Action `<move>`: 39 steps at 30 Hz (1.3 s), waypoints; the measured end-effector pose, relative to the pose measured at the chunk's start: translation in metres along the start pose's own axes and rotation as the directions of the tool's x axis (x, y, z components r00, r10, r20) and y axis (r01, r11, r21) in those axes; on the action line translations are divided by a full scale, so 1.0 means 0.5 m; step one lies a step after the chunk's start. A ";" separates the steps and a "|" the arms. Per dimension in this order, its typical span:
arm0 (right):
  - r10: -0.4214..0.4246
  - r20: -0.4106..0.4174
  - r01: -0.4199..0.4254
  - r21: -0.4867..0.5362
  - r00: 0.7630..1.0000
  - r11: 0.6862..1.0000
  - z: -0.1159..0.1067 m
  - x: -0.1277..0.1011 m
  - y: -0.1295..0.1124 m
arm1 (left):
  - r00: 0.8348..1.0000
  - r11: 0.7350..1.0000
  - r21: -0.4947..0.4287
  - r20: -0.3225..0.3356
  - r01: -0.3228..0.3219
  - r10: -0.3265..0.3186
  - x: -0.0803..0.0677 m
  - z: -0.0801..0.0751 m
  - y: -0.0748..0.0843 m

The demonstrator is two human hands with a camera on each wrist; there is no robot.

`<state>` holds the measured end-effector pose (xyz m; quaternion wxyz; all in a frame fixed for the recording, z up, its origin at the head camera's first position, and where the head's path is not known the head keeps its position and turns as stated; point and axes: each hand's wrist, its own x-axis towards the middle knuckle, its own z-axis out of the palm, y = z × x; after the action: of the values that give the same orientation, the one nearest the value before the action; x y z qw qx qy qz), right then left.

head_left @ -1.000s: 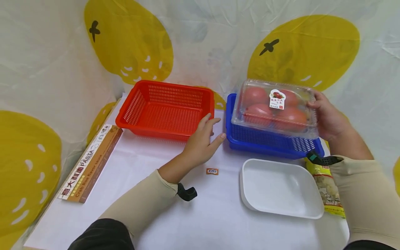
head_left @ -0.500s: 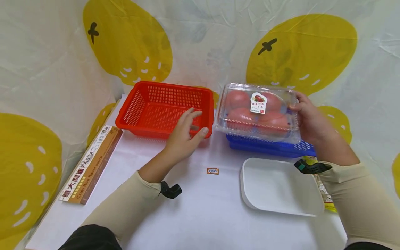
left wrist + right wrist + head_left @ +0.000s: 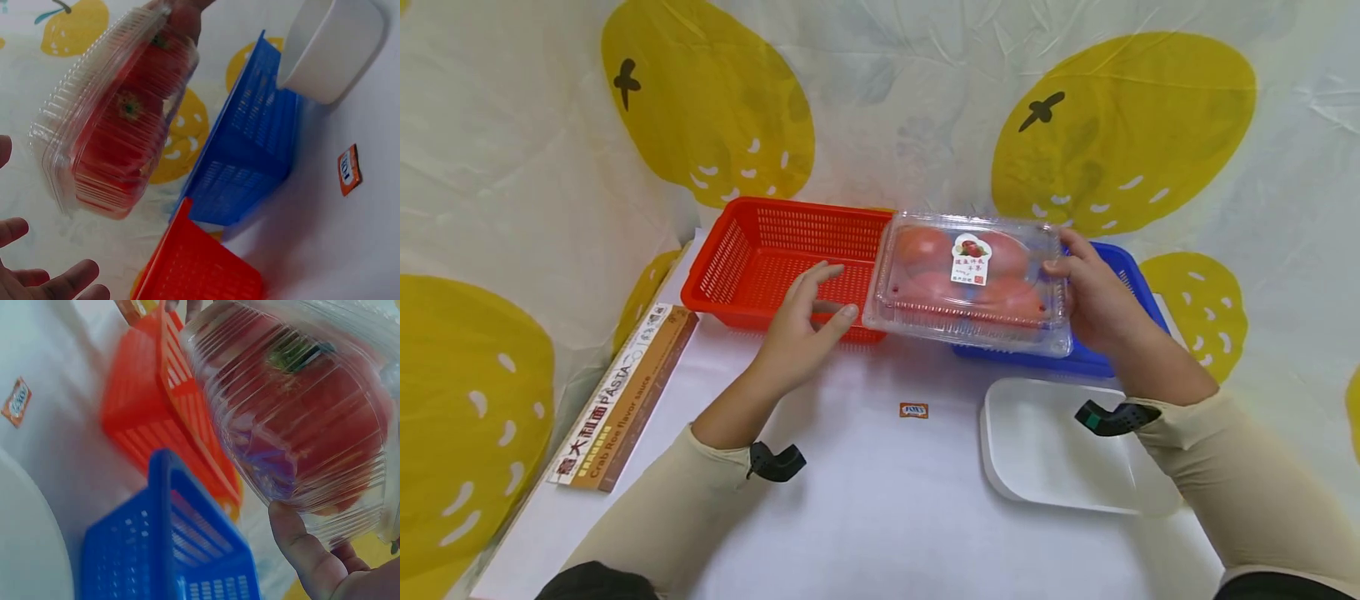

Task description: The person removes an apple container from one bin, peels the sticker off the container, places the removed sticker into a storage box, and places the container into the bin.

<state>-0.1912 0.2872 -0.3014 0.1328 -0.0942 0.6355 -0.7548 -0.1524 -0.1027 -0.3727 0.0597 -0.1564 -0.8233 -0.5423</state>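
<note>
White bench (image 3: 880,500) w/ lemon-print cloth behind. I see my right hand (image 3: 1093,296) gripping the clear tomato box (image 3: 970,283) by its right end, fingers curled on the edge — box held in the air between red basket (image 3: 775,254) and blue basket (image 3: 1120,267). Left hand (image 3: 801,329) is spread, holding nothing, just beside the box's left end, over the red basket's front rim. White tray (image 3: 1045,450) & small sachet (image 3: 913,410) lie near me.
</note>
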 end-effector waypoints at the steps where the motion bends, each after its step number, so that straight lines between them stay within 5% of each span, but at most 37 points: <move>1: -0.008 0.006 0.008 0.002 1.000 1.000 0.004 0.000 0.005 | 1.000 1.000 -0.010 0.002 0.002 -0.002 -0.003 -0.004 -0.002; 39: 0.083 -0.019 -0.084 -0.066 0.996 0.994 0.228 -0.024 0.153 | 0.998 0.998 -0.058 -0.047 0.040 -0.043 -0.126 -0.142 -0.050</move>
<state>-0.1383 0.1725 -0.3564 0.1555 -0.0658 0.6649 -0.7276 -0.1060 -0.1885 -0.3831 0.0637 -0.1278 -0.8089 -0.5704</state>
